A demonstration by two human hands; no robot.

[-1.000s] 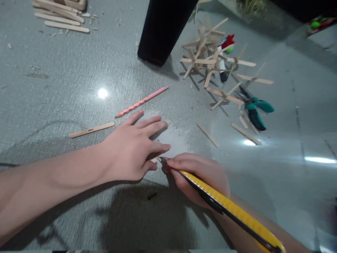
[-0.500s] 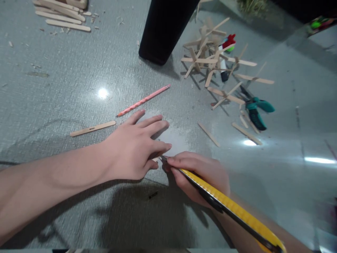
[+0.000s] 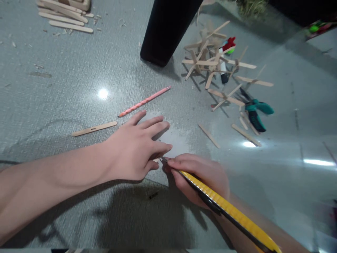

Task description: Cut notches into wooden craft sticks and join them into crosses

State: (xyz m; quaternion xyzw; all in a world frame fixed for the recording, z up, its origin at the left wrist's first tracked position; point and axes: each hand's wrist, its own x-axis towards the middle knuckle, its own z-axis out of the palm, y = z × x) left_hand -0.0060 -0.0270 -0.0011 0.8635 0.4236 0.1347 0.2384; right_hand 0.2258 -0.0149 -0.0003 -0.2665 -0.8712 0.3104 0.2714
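Note:
My right hand is closed around a yellow utility knife, its long handle running back to the bottom right. The knife's thin blade points left, at a pale wooden stick. Only a small piece of this stick shows, between the thumb and forefinger of my left hand; my palm and fingers hide the remainder. That left hand lies palm down with its fingers spread, apparently steadying the stick against the table. Whether the blade is inside the wood I cannot tell.
Beyond my left fingers lies a pink pencil, near a craft stick with a slot. A black box-like object stands behind. Crossed stick pieces and teal-handled pliers lie at right; more craft sticks at upper left.
The whole view has shifted very slightly. Both hands, the knife and the stick keep nearly the same positions.

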